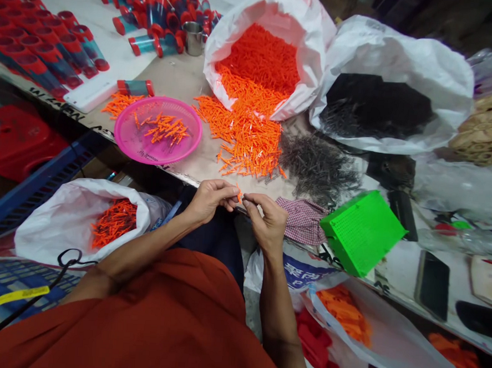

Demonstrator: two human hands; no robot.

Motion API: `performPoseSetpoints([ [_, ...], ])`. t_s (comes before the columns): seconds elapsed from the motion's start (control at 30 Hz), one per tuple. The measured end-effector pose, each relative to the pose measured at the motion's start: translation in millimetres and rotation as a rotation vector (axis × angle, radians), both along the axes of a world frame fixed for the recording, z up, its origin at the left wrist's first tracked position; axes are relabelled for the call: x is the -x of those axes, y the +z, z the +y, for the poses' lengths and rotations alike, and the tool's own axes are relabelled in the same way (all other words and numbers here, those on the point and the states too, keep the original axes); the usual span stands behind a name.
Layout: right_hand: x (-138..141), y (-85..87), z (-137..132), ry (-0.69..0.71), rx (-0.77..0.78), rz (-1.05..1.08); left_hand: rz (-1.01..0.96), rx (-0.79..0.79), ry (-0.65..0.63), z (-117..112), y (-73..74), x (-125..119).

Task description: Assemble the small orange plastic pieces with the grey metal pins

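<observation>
Both grips are nearly touching just past the bench edge, above the person's lap. The left hand [209,201] is pinched shut, its thumb and forefinger seeming to hold a tiny orange plastic piece [239,194]. The right hand [264,223] is curled, with its fingertips [245,200] just beside that piece; whether it also has hold cannot be told. The piece is sitting at the tip of the left grip, between the two hands, its long axis rising at a slant toward the bench, though it is too small to read exactly.

Ahead, the bench [181,77] is carrying a spill of matching orange pieces [240,136] running out of a white sack [316,55]. A pink mesh basket [197,128] is holding more of them. Dark slender pins [317,169] are heaped beside the spill, with a second white sack [443,90] of them behind. A green plastic box [362,233] and a checked cloth [302,221] are lying near the right hand. Red-capped clear tubes [42,44] are filling the far left, and a white bag of orange pieces [38,238] is standing beside the left arm [150,250].
</observation>
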State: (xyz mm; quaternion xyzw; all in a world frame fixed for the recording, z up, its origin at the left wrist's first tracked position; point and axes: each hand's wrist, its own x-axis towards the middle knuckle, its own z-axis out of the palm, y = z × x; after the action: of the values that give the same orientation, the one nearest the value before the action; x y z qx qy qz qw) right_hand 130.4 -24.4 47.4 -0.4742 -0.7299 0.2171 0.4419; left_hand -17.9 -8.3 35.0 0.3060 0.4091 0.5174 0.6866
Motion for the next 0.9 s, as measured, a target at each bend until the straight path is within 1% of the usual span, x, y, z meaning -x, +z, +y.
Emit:
performPoseSetpoints([
  [0.1,1.5,-1.8,-1.4,-0.030,0.023,0.014,0.000,0.015,0.009,0.0,0.1,-0.3],
  [0.27,3.0,-5.6,-2.0,-0.064,0.107,0.075,-0.012,0.002,0.029,0.0,0.1,0.0],
  [0.5,2.5,-5.7,0.7,-0.031,0.178,0.085,-0.018,-0.002,0.014,-0.3,-1.0,0.6],
  [0.57,3.2,-3.4,0.9,-0.036,0.178,0.071,-0.017,-0.006,0.017,-0.5,-1.6,0.8],
  [0.77,4.6,7.0,2.0,-0.044,0.107,-0.042,0.011,-0.030,0.020,-0.5,-2.3,1.0],
  [0.9,3.4,10.4,4.1,-0.026,0.112,-0.061,0.021,-0.058,0.030,-1.2,-2.7,0.7],
])
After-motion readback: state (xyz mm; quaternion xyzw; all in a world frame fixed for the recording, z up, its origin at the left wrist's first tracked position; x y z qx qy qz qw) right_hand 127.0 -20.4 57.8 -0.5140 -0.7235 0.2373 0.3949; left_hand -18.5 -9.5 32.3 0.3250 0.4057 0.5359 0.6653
